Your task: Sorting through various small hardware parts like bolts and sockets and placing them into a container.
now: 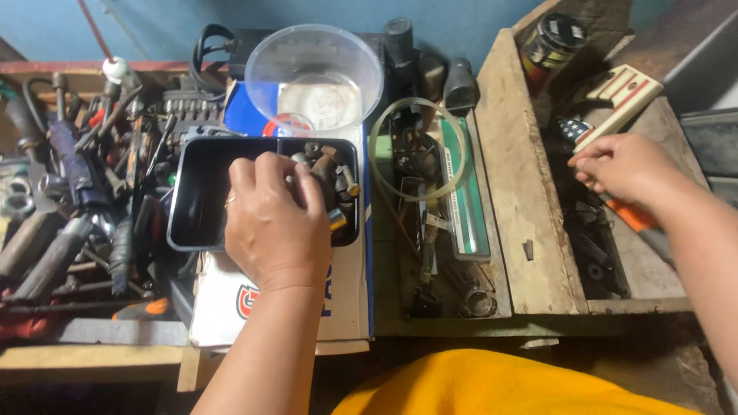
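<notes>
Cluttered wooden bench: left hand [273, 223] curled over black tray [196, 196], sockets [334, 180] under fingertips (hold unclear); right hand [623, 165] pinches something small.

Left hand [277, 223] over divided tray [192, 200] holding small metal parts [334, 180]; bowl [315, 73] behind; tool pile [69, 207] left; wooden box [530, 192] right, under right hand [623, 165].

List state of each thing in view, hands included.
left hand: over the black tray, fingers curled down among the metal parts
right hand: fingers pinched in the wooden box
black tray: two compartments, left bare, right holds metal parts
clear plastic bowl: upright, nothing in it
clear tubing: coiled in a loop
wooden box: open
</notes>
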